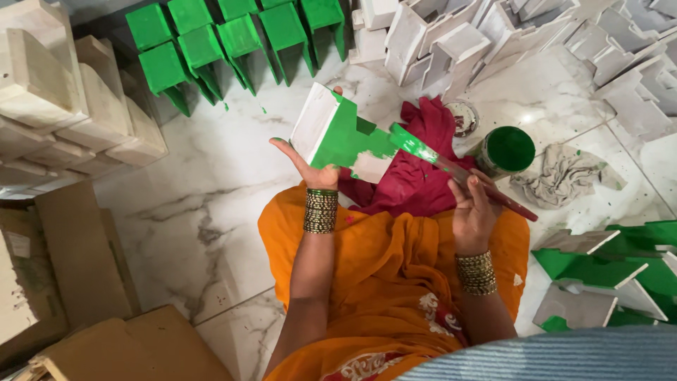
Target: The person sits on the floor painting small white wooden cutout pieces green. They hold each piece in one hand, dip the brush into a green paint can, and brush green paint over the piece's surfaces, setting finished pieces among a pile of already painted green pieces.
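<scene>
The left hand (310, 166) holds a white wooden piece (338, 134) from below, with the palm up and the fingers spread around its lower edge, so the piece stands tilted above the lap. A big part of this piece is already green, while its left face and a small patch at the lower right are white. The right hand (471, 212) has its fingers closed around the dark red handle of a paintbrush (451, 168), and the green bristle end touches the right side of the piece. Under the piece lies a dark pink cloth (416, 176) on the orange garment (381, 268) that covers the knees. Just beside the brush, on the marble floor (211, 183), stands an open can of green paint (506, 150), and near it lies a crumpled grey rag (560, 175). At the top of the view, green painted pieces (226, 42) stand in rows, and many unpainted white pieces (508, 35) are piled to the right of them. More half-green pieces (606, 275) lie at the lower right, and pale wooden blocks (63, 106) are stacked at the left.
</scene>
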A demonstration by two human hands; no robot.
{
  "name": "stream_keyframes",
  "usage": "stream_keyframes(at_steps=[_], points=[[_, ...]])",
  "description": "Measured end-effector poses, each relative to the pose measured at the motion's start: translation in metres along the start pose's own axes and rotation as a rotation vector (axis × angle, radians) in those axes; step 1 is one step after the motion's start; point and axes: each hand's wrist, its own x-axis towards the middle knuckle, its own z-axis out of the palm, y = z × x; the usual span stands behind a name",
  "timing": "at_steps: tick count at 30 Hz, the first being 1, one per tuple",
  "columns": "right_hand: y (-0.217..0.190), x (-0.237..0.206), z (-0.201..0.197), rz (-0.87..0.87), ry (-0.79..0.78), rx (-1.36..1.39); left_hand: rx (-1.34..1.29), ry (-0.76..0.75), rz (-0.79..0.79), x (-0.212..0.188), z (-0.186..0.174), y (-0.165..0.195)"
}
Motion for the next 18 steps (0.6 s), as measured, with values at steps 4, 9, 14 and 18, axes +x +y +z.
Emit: stream_keyframes(at_steps=[4,9,14,18], points=[[-0.009,0.002,-0.013,-0.085,0.050,-0.114,1.443,0.136,0.419,-0.024,-0.031,-0.003],[-0.023,0.000,-0.012,-0.190,0.047,-0.049,0.267,0.144,0.163,-0.022,-0.045,0.003],[-0.017,-0.011,-0.003,-0.097,-0.059,0.035,0.491,0.141,0.252,-0.017,-0.031,0.000],[-0.013,-0.010,-0.004,-0.107,0.009,-0.115,1.491,0.177,0.458,-0.023,-0.037,-0.001]])
